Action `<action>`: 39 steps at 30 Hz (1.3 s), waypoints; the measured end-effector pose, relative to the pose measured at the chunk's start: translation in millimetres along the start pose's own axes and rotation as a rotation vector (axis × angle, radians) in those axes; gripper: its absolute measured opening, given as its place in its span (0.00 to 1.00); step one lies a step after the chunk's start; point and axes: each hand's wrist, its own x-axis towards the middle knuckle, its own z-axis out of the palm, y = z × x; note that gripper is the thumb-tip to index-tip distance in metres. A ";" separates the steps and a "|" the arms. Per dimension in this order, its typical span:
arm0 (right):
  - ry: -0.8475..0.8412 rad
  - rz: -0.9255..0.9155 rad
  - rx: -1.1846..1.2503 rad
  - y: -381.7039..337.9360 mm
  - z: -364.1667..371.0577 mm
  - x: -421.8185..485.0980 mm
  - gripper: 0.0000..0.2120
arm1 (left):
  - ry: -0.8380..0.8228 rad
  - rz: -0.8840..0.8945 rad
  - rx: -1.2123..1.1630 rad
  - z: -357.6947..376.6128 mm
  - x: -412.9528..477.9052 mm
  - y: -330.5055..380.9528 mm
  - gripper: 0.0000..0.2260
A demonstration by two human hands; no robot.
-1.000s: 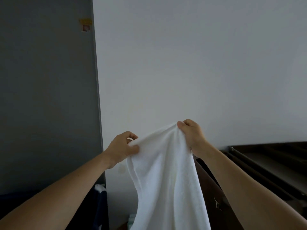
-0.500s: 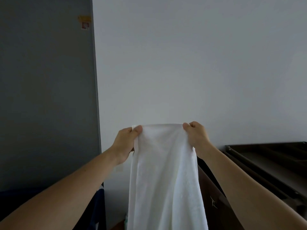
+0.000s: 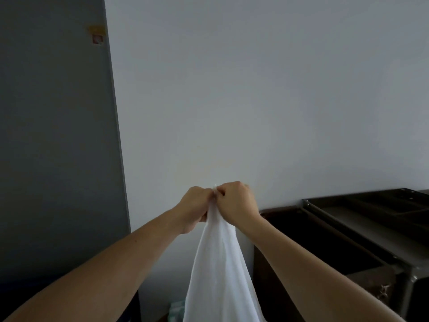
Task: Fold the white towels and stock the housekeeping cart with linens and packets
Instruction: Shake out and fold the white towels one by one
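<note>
Just below the centre of the frame, the left hand and the right hand meet knuckle to knuckle, both raised in front of the pale wall. The fingers of each hand are curled tight and clamped on the top edge of the white towel, whose corners are gathered together between the two fists; only a small sliver of cloth shows above them. From that pinch the towel hangs straight down, widening as it falls, and runs out of the bottom edge of the frame between the two forearms. At lower right, just beside the hanging cloth, stands the dark cart. A grey panel fills the left side, with a small yellow sticker at its upper part.
</note>
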 end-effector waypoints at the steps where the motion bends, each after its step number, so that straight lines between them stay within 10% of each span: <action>1: -0.061 -0.023 -0.046 -2.8 1.0 -1.8 0.16 | -0.006 0.000 -0.006 -0.2 -0.9 0.1 0.06; 9: -0.358 -0.141 0.034 10.4 8.6 -6.8 0.23 | 0.033 -0.072 -0.131 -17.1 -7.1 -6.7 0.12; 19: -0.062 -0.135 0.501 33.3 6.6 -7.1 0.15 | -0.062 0.058 0.037 -44.4 -7.2 1.4 0.13; 24: -0.182 -0.004 0.757 26.7 -2.9 2.4 0.11 | -0.195 0.159 0.025 -66.2 4.1 47.9 0.09; 33: 0.295 -0.186 0.660 -41.1 -82.3 83.0 0.10 | 0.307 0.543 0.673 -69.5 35.3 170.9 0.13; 39: -0.067 -0.019 0.277 -26.0 -76.7 71.9 0.04 | 0.359 0.354 0.276 -73.0 39.4 173.1 0.08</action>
